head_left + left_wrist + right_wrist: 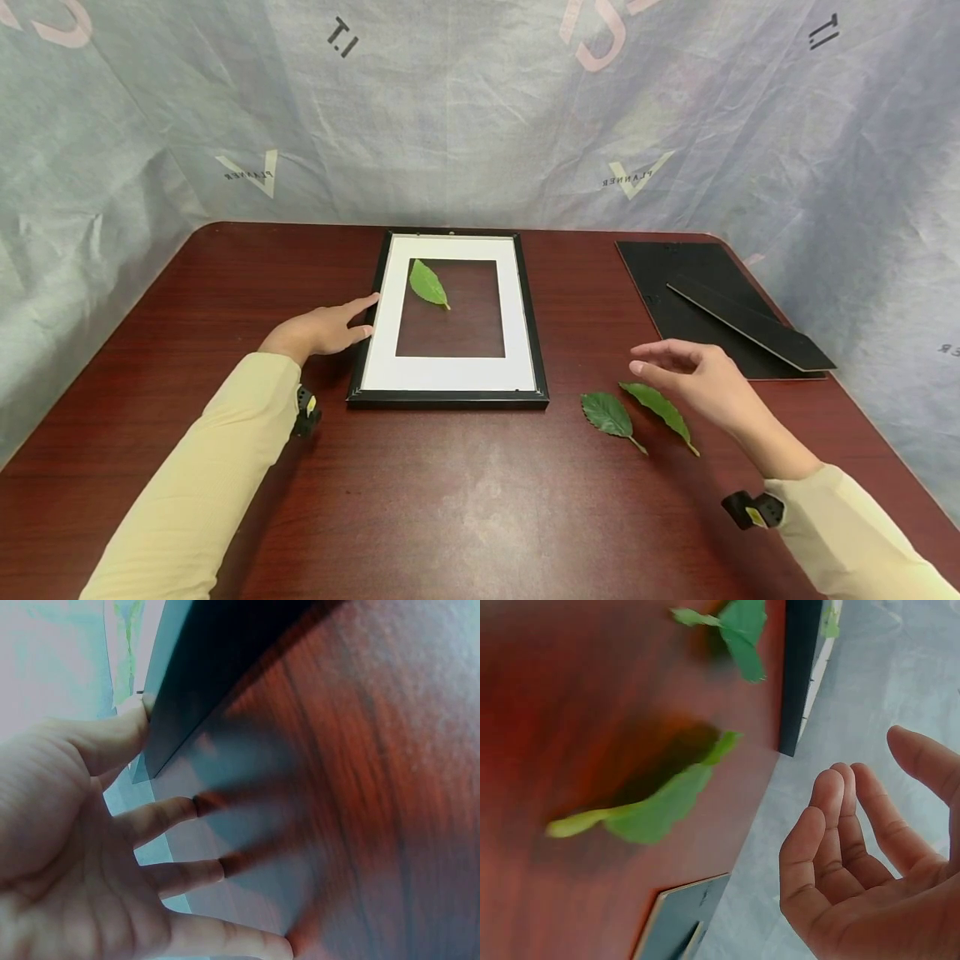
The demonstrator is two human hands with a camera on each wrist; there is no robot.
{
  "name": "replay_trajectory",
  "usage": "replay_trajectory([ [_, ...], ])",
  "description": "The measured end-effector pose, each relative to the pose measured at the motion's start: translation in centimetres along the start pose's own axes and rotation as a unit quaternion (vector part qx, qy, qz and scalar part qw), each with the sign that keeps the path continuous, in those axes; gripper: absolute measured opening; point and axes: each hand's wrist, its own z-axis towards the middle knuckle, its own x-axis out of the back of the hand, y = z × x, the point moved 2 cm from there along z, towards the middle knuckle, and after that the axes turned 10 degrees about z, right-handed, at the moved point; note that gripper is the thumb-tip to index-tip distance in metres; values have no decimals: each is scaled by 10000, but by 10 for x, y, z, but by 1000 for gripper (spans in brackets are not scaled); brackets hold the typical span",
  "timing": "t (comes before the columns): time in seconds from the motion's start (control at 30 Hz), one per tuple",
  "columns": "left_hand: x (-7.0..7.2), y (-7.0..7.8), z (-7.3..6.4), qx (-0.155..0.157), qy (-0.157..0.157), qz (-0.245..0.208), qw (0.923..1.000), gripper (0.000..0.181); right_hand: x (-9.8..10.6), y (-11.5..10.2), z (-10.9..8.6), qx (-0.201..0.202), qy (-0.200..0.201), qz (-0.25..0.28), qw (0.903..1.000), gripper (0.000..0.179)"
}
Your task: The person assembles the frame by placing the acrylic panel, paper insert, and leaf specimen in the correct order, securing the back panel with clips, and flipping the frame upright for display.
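Observation:
A black picture frame [450, 400] with a white mat [450, 374] lies on the table, and a light green leaf [426, 282] sits in the mat's upper left opening. My left hand [318, 329] rests at the frame's left side; in the left wrist view its thumb touches the frame edge [199, 671] and the other fingers spread down to the tabletop. Over to the right, my right hand [708, 379] hovers above the table, fingers slightly bent and holding nothing. Below it are a dark green leaf [607, 414] and a narrower, lighter leaf [662, 410].
At the right edge of the table lies a black backing board [637, 262] with its easel leg [750, 325] raised at an angle. The reddish-brown table [450, 508] ends at the back and sides against hanging grey printed cloth [450, 125].

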Motion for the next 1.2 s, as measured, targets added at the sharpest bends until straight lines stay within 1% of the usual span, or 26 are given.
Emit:
replay_trajectory([
  [0.2,1,0,-1,-25,-18,-29,10000,66,1,11,-14,77,56,-141,9999,45],
  [0.43,1,0,-2,14,-37,28,10000,66,-3,20,-24,-69,96,-222,9997,42],
  [0.57,0,0,0,8,-39,29,10000,66,-8,26,-27,-57,105,-162,9998,39],
  [0.73,-1,0,0,2,-52,-6,10000,66,-16,32,-29,-33,18,0,10000,35],
  [1.0,-1,-1,1,26,-62,-7,10000,66,-25,36,-34,-85,-65,-291,9995,31],
  [1.2,-2,-1,1,44,-81,-43,9999,66,-32,34,-36,-100,-21,-578,9983,29],
])
